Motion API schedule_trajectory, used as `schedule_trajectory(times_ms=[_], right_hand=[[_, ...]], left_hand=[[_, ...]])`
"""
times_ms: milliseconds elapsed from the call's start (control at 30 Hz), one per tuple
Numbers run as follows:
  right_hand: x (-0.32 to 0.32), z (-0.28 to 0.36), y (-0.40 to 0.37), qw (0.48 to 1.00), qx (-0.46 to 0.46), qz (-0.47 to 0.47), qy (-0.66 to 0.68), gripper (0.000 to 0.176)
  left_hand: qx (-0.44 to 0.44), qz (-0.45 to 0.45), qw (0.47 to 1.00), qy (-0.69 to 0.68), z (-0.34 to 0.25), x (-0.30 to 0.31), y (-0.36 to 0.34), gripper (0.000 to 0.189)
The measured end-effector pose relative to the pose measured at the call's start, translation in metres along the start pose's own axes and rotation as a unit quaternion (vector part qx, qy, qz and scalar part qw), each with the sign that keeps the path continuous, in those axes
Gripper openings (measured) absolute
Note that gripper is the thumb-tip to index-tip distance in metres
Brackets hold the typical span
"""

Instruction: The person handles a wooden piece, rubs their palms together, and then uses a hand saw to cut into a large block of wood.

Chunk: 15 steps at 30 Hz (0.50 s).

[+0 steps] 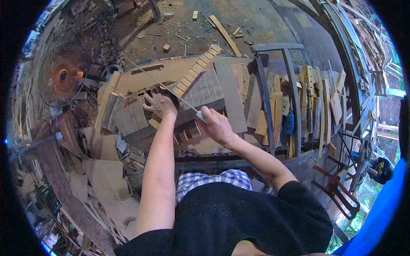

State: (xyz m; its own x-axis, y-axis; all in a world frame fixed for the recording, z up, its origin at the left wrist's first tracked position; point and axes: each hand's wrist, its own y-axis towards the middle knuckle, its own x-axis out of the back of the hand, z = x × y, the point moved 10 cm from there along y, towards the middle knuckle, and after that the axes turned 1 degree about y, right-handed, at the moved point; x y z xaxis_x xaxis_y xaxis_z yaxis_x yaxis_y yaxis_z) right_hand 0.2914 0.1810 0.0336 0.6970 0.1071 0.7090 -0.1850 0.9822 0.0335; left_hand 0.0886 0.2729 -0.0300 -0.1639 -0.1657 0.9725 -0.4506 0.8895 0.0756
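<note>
My right hand (215, 123) is closed round the pale handle of a handsaw (160, 85), whose long thin blade shows edge-on and runs up to the left. The blade crosses near the lower end of a light wooden strip (196, 70) marked with evenly spaced crosswise lines. Just left of the blade, my left hand (160, 103) lies with fingers spread, pressed down over wood beside the strip's lower end. Beneath the strip is a wide grey grooved board (207, 87) on the workbench (205, 147). What lies directly under my left palm is hidden.
A flat board (230, 94) leans across the bench right of the strip. Farther right stand a dark wooden frame (292, 98) and several upright slats. A round fan (64, 74) is at the left. Scrap wood (104, 179) lies lower left; offcuts litter the ground beyond the bench.
</note>
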Motion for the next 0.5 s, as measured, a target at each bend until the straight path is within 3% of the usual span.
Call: schedule_trajectory(times_ms=[133,233,367,433,467,500], right_hand=[[-0.01,0.003,0.013,1.0,-0.004,-0.002,0.031,0.024],[0.008,-0.005,-0.013,1.0,-0.02,0.011,0.019,0.024],[0.001,-0.008,-0.014,0.999,-0.047,0.011,0.009,0.024],[-0.005,-0.007,-0.004,0.999,-0.027,-0.005,0.039,0.025],[-0.004,-0.007,-0.001,0.999,-0.024,-0.009,0.028,0.023],[-0.005,-0.006,-0.001,0.999,-0.024,-0.013,0.017,0.023]], left_hand=[[0.006,0.018,0.999,-0.038,0.005,-0.007,0.002,0.04],[0.005,-0.02,1.0,-0.02,0.009,-0.011,0.007,0.042],[-0.042,0.049,0.995,0.081,-0.001,-0.017,0.005,0.039],[-0.041,0.032,0.994,0.096,0.0,-0.016,0.006,0.036],[-0.02,-0.033,0.999,0.001,-0.001,0.001,0.002,0.035],[-0.022,-0.033,0.999,0.004,-0.004,0.007,0.001,0.035]])
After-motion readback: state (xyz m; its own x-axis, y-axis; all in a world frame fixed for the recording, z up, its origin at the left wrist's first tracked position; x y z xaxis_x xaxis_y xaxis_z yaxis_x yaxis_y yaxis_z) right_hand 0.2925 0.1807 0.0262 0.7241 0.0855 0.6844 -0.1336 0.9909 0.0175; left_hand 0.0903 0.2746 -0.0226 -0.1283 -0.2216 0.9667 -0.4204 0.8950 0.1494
